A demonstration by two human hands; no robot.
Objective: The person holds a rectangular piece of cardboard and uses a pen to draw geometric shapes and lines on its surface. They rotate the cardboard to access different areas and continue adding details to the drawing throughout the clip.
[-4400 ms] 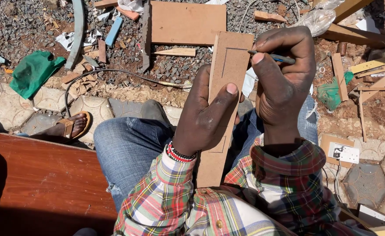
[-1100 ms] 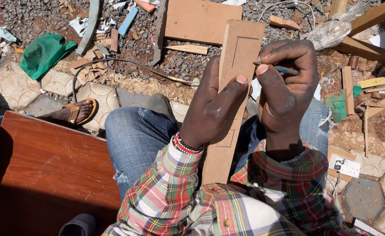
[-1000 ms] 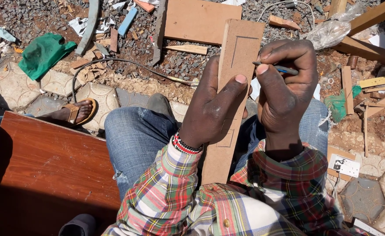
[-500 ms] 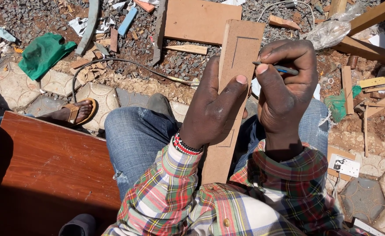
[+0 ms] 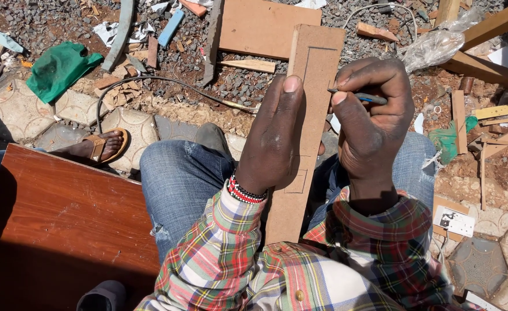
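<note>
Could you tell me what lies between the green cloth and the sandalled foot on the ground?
In the head view, patterned paving tiles lie between the green cloth and the sandalled foot.

Compared with 4.4 seconds ago, view swung slightly: green cloth point(image 5: 58, 69) and sandalled foot point(image 5: 95, 147) now sit further toward 3 o'clock in the picture. Narrow wooden strip point(image 5: 306, 132) tilted a little more, top end leaning toward 1 o'clock. Left hand point(image 5: 274, 135) and right hand point(image 5: 372, 124) with pencil point(image 5: 360, 97) carried along with it. Over the last second, barely any shift visible.
</note>
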